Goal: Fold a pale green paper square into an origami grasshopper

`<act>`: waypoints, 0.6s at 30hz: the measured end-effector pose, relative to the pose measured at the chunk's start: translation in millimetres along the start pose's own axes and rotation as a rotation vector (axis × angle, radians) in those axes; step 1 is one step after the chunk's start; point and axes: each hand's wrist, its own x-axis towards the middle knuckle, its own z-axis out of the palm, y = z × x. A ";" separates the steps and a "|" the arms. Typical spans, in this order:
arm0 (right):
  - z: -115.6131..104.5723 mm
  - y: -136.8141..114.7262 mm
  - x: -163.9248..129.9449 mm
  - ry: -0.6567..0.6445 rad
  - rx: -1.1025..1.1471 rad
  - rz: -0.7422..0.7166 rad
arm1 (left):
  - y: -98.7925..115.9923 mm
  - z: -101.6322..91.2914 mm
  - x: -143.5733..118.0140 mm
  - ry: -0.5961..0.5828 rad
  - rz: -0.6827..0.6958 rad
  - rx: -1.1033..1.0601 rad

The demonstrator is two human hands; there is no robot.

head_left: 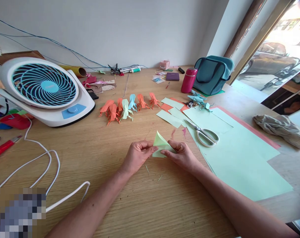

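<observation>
A small light-green sheet of folded paper (160, 144) is held up between both hands just above the wooden table, its pointed corner upward. My left hand (140, 152) pinches its left edge between thumb and fingers. At the opposite edge, my right hand (181, 152) grips it the same way. Thin green paper slivers (147, 169) lie on the wood below the hands. Beyond them stands a group of folded paper figures, among them an orange one (113, 114), a pale green one (125, 110) and a blue one (132, 102).
Silver scissors (206, 136) rest on large green sheets (241, 162) at the right. Smaller cut papers (169, 118) lie near them. A white fan (86, 105) stands at the left with a white cable (50, 162). A pink bottle (189, 81) and a teal bag (211, 77) are behind.
</observation>
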 end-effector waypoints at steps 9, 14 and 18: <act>2.0 -3.1 1.8 0.071 0.136 0.013 | 7.8 7.1 -4.6 0.105 -0.002 0.065; 1.8 -3.9 1.6 0.083 0.160 0.018 | 5.6 9.0 -5.8 0.108 -0.018 0.059; -1.2 -6.3 1.8 0.066 0.147 -0.007 | 4.3 8.8 -4.3 0.091 -0.041 0.008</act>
